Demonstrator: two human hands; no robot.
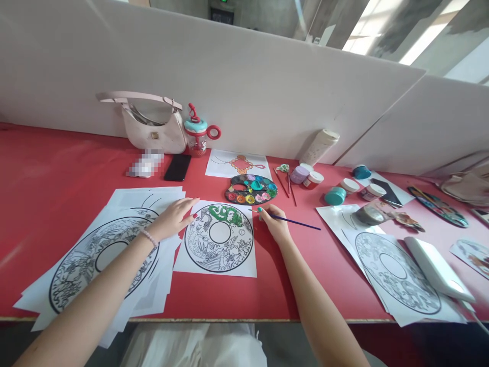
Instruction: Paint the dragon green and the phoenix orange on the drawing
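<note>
My right hand [273,220] grips a thin paintbrush [300,223] with a dark blue handle. Its tip is just right of a white sheet [248,267] printed with a round line drawing [198,244]. Green paint covers a dragon figure [225,215] at the top of the ring; the other lines are uncoloured. With fingers stretched out, my left hand [179,216] rests at the sheet's upper left corner, holding nothing. Beyond the sheet lies a black palette [240,198] filled with many paint colours.
Left are stacked printed sheets [153,300], a phone [178,167], a white handbag [153,135] and a cup [196,137]. Spare brushes [281,182], paint jars [314,180] and a tilted white bottle [320,146] are behind. More sheets [397,275] and a white device [439,267] lie right.
</note>
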